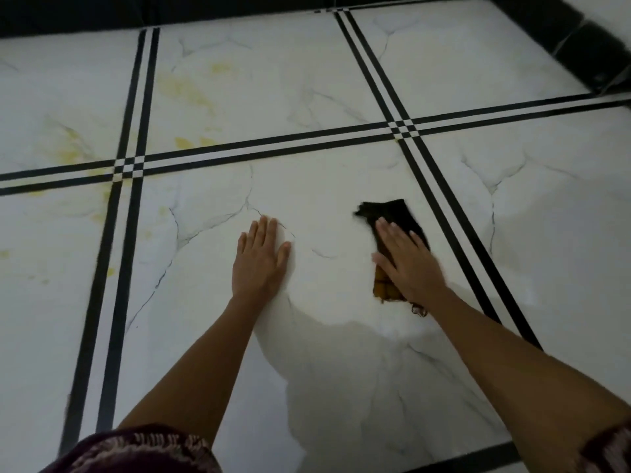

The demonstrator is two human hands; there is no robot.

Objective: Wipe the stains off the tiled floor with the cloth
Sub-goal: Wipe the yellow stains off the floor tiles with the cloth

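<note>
The floor is white marble-look tile (324,186) crossed by black double grout lines. A dark cloth (392,215) with an orange-brown part at its near end lies on the middle tile. My right hand (408,262) lies flat on top of it, fingers together, pressing it to the floor. My left hand (261,259) rests flat on the bare tile to the left of the cloth, fingers extended, holding nothing. Yellow stains (186,90) spread over the far left tiles, with more yellow stains (73,148) near the left line crossing and small spots (111,272) lower down.
A black skirting (102,11) runs along the far wall and a dark band (594,52) edges the right corner. A black border strip (478,455) lies near my right forearm. Patterned dark red clothing (136,452) fills the bottom left.
</note>
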